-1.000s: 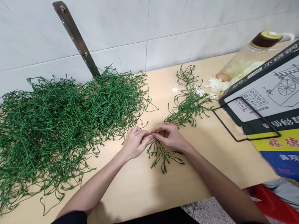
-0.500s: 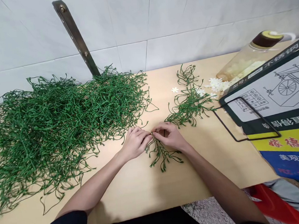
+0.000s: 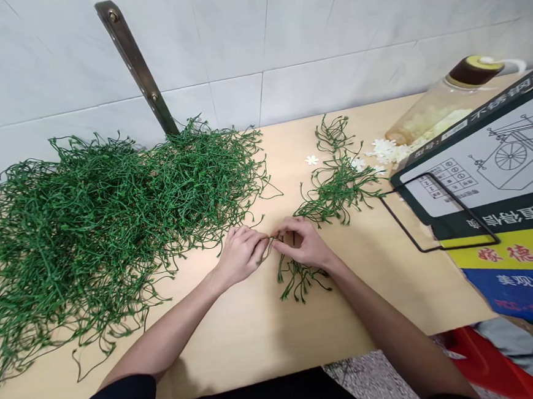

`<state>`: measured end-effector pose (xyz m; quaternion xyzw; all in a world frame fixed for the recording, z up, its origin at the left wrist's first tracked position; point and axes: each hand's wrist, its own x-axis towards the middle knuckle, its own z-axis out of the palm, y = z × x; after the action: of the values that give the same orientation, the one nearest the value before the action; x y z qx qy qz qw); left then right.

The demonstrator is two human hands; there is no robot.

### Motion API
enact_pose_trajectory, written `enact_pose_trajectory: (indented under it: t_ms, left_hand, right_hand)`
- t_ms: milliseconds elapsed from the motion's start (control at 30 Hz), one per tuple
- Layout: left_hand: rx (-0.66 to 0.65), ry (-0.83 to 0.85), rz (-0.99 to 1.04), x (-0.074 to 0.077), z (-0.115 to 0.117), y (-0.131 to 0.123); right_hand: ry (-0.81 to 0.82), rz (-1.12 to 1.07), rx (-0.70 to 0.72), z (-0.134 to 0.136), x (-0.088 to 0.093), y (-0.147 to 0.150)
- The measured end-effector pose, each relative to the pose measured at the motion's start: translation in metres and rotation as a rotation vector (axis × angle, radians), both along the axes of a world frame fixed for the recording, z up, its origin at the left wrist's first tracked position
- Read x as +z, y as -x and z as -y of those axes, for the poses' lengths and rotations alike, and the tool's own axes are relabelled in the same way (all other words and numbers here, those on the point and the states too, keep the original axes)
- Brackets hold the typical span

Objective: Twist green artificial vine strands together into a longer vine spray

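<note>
Over the middle of the table, my left hand (image 3: 243, 254) and my right hand (image 3: 305, 243) meet fingertip to fingertip, both pinched on a thin green artificial flower stem (image 3: 272, 238). More of the green stems (image 3: 300, 278) hang or lie below my right hand, their branching tips pointing toward me. To the left spreads a large tangled heap of green stems (image 3: 110, 212). Beyond my right hand lies a smaller pile of stems (image 3: 339, 187). Exactly how the stem passes between my fingertips is partly hidden.
White flower pieces (image 3: 385, 151) lie by a clear bottle (image 3: 439, 109) with a dark cap. A printed cardboard box (image 3: 498, 163) and a black wire frame (image 3: 455, 247) take up the right side. A metal bracket (image 3: 136, 65) stands against the tiled wall.
The stems hanging below my hands have shifted slightly right, under my right hand. A strand now shows between my fingertips, which have drawn a little apart.
</note>
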<state>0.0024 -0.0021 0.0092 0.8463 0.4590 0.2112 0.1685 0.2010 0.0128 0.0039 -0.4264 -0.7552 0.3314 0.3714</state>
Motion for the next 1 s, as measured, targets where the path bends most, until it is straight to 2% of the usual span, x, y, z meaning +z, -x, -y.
enact_pose_trajectory:
  t_ms: [233, 567, 733, 1000]
  left_hand:
    - [0.010, 0.090, 0.099, 0.0034, -0.0016, 0.0022]
    - [-0.007, -0.012, -0.023, -0.0003, -0.0002, 0.0000]
    - [-0.007, 0.007, -0.055, 0.0003, 0.0001, -0.0012]
    - [0.025, -0.076, -0.082, -0.0060, 0.0005, -0.0016]
  right_hand:
    - [0.045, 0.007, -0.026, -0.0001, -0.0014, 0.0029]
    - [0.054, -0.037, -0.067, -0.0004, -0.0002, 0.0052]
    - [0.040, -0.038, -0.053, 0.0000, -0.0004, 0.0026]
    - [0.141, -0.114, -0.079, -0.0004, -0.0020, 0.0070]
